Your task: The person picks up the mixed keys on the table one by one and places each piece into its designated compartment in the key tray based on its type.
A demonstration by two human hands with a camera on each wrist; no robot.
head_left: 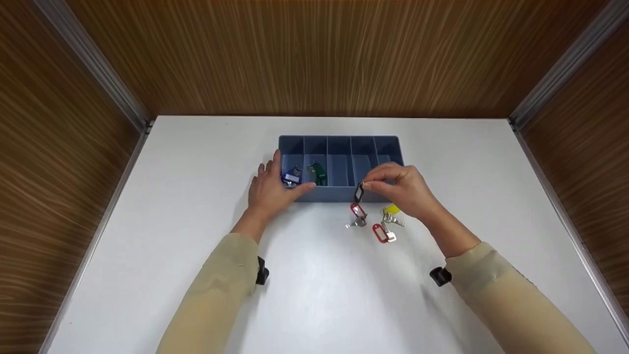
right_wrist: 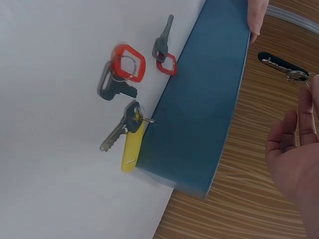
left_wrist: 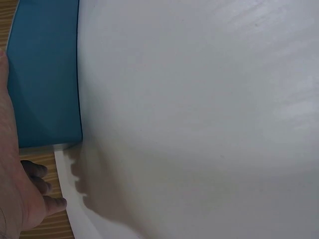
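Note:
A blue tray [head_left: 339, 194] with five compartments stands mid-table. My left hand [head_left: 273, 184] rests against its left front corner, fingers straight and thumb along the front wall; the left wrist view shows this hand [left_wrist: 14, 189] beside the tray [left_wrist: 45, 74]. My right hand [head_left: 367, 186] pinches a black-tagged key [head_left: 358, 193] by its ring, just above the tray's front wall. In the right wrist view that black tag [right_wrist: 280, 63] dangles from my right hand [right_wrist: 305, 88]. Two red-tagged keys [head_left: 358, 212] [head_left: 381, 232] and a yellow-tagged key [head_left: 391, 210] lie on the table before the tray.
A blue-tagged key [head_left: 292, 176] lies in the tray's first compartment and a green-tagged one [head_left: 319, 173] in the second. The white table [head_left: 314, 295] is boxed in by wooden walls at the back and both sides.

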